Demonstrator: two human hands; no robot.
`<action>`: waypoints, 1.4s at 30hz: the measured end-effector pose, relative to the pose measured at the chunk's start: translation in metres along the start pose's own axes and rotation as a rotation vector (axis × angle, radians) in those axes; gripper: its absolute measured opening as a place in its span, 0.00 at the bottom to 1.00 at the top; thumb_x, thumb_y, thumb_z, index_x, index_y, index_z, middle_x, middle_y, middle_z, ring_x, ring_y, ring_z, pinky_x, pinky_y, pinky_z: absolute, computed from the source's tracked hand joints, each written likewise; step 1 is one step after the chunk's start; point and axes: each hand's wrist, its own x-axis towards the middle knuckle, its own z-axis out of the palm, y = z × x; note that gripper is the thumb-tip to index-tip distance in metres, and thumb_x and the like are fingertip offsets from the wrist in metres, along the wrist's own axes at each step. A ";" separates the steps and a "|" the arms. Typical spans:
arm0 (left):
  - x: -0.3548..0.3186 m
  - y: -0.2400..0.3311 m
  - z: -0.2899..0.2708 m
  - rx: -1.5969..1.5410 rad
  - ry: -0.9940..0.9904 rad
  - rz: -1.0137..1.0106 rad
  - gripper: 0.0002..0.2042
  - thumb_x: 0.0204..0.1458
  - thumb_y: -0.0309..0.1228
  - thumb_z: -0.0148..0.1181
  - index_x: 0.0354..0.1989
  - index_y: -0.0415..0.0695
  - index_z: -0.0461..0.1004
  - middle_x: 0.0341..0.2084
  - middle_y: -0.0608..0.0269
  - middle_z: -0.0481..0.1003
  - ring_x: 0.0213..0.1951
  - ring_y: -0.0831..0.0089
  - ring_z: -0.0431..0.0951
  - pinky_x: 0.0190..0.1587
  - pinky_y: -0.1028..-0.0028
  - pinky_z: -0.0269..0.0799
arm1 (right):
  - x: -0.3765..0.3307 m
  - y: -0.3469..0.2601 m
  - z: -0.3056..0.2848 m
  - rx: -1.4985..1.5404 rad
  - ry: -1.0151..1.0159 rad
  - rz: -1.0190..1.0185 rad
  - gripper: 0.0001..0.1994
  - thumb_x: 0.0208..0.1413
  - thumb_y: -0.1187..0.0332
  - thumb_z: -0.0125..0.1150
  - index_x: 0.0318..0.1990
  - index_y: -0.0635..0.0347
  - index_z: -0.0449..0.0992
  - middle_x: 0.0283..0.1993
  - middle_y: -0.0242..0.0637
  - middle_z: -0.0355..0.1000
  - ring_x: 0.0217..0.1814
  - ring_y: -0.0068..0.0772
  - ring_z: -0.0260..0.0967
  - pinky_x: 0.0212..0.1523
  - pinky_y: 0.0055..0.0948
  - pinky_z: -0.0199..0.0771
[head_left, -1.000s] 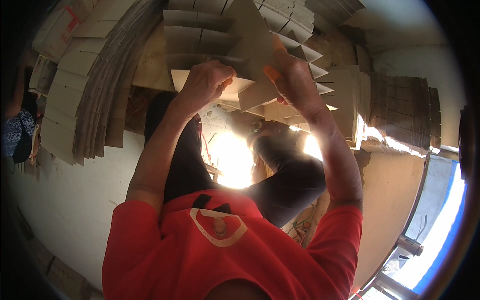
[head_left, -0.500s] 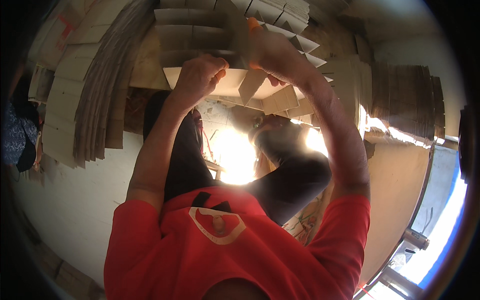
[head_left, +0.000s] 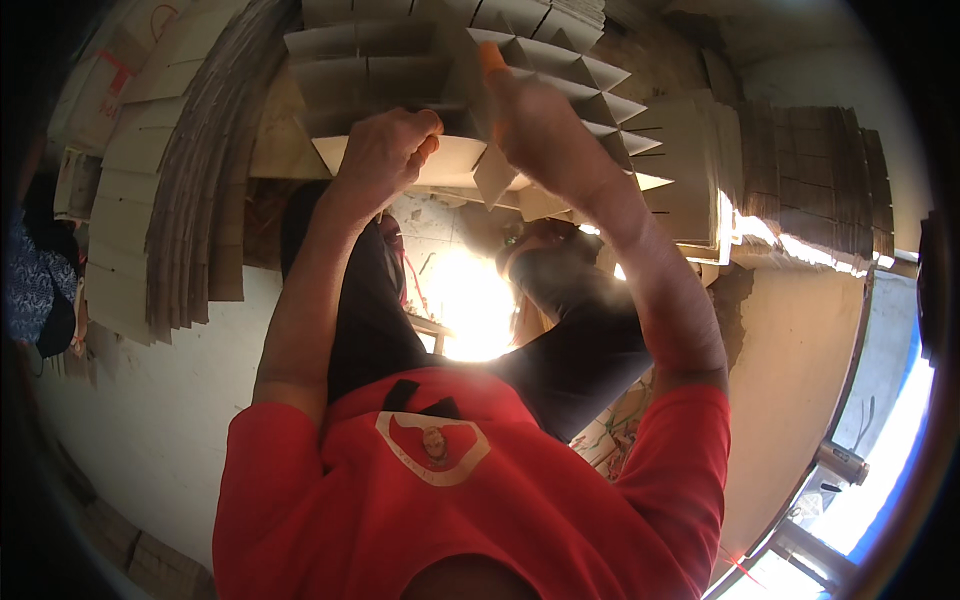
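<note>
A person in a red shirt [head_left: 470, 500] and dark trousers works with both arms raised into a cardboard divider grid [head_left: 560, 70] — a lattice of slotted tan strips that fans out across the upper middle of the view. The left hand [head_left: 385, 150] is curled into a near fist, fingers folded tight over the edge of a pale cardboard strip [head_left: 450, 160] that runs flat beneath the lattice. The right hand [head_left: 530, 120] reaches higher, its fingers pressed in among the cells of the grid; one fingertip [head_left: 490, 58] wears an orange cover. How far the right hand is closed cannot be told, since its palm side faces away and the hand is blurred.

To the left, a thick stack of corrugated sheets [head_left: 190, 220] stands on edge, its ribbed ends showing in a curved row. Beside it, farther left, flat tan cardboard pieces [head_left: 120, 200] overlap one another, and a pale box with red markings [head_left: 110, 70] sits at the upper left. At the right, more bundled cardboard strips [head_left: 810, 190] lie stacked in brown ranks — sunlight glares along their lower edge. A figure in blue patterned cloth [head_left: 30, 280] stands at the far left rim.
</note>
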 end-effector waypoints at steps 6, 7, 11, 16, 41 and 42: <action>0.004 0.010 -0.011 -0.048 -0.143 -0.020 0.06 0.44 0.21 0.61 0.31 0.36 0.72 0.33 0.50 0.76 0.35 0.53 0.76 0.36 0.65 0.71 | -0.019 -0.008 0.017 0.057 0.063 0.070 0.34 0.43 0.84 0.48 0.61 0.80 0.46 0.24 0.54 0.71 0.27 0.54 0.72 0.25 0.45 0.71; 0.006 0.011 -0.013 -0.031 -0.180 -0.016 0.07 0.44 0.22 0.61 0.33 0.36 0.72 0.35 0.49 0.76 0.35 0.53 0.76 0.37 0.66 0.72 | -0.019 -0.006 0.019 0.042 0.085 0.048 0.34 0.43 0.84 0.48 0.62 0.79 0.46 0.24 0.54 0.71 0.27 0.53 0.71 0.26 0.44 0.71; 0.012 -0.003 -0.025 0.086 -0.377 -0.053 0.15 0.47 0.28 0.62 0.42 0.34 0.73 0.41 0.50 0.76 0.38 0.59 0.78 0.40 0.71 0.72 | -0.020 -0.005 0.021 0.042 0.100 0.110 0.32 0.47 0.83 0.49 0.62 0.73 0.50 0.25 0.54 0.70 0.25 0.53 0.69 0.26 0.41 0.70; 0.037 -0.040 -0.077 -0.394 -0.700 -0.381 0.16 0.51 0.38 0.59 0.45 0.42 0.76 0.38 0.61 0.77 0.40 0.72 0.76 0.38 0.71 0.73 | -0.020 0.007 0.011 0.050 0.071 0.121 0.33 0.46 0.84 0.46 0.64 0.72 0.47 0.24 0.51 0.71 0.26 0.53 0.70 0.26 0.44 0.69; -0.013 -0.046 0.114 -1.642 -0.243 -0.925 0.16 0.48 0.20 0.57 0.47 0.39 0.70 0.35 0.63 0.75 0.36 0.73 0.77 0.39 0.78 0.75 | -0.058 -0.004 0.012 0.154 0.124 0.359 0.29 0.56 0.73 0.57 0.65 0.49 0.59 0.36 0.35 0.78 0.20 0.20 0.63 0.26 0.20 0.69; -0.011 -0.048 0.114 -1.629 -0.229 -0.905 0.15 0.50 0.21 0.57 0.48 0.38 0.70 0.35 0.63 0.75 0.35 0.73 0.76 0.38 0.77 0.75 | -0.056 -0.007 0.008 0.179 0.092 0.380 0.29 0.56 0.73 0.57 0.66 0.49 0.58 0.37 0.36 0.77 0.20 0.22 0.64 0.27 0.21 0.70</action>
